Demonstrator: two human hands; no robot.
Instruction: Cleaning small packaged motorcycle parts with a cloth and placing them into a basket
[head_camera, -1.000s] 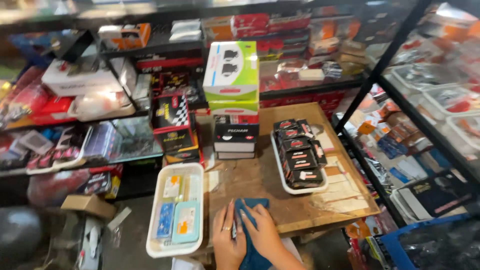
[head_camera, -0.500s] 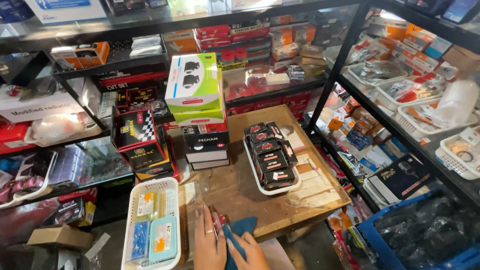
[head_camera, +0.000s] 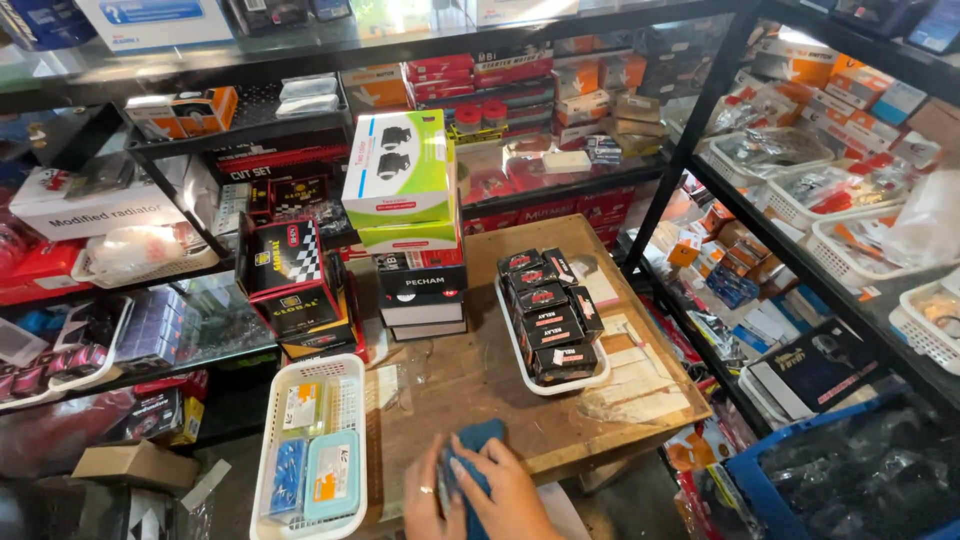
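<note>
Hands at the near edge of the wooden tabletop (head_camera: 470, 375): I see both wrapped around a dark blue pouch (head_camera: 478, 440) that lies partly on the wood and partly over the edge. My left hand (head_camera: 425, 495) has its grip closed along the pouch's left side, a ring showing on one finger; my right hand (head_camera: 500, 490) lies over the right side, fingers curled onto the fabric, so both grips are holding the pouch. Just left of the hands a white slotted basket (head_camera: 345, 380) carries small blue and orange packets. Farther back at the middle of the tabletop stands a stack of boxes (head_camera: 420, 290), with a green and white box (head_camera: 400, 165) on top. To the right of that stack a white tray (head_camera: 520, 365) holds rows of small black boxes (head_camera: 548, 315). Shelves (head_camera: 800, 200) crowded with packaged goods surround the tabletop on the left, far and right sides.
</note>
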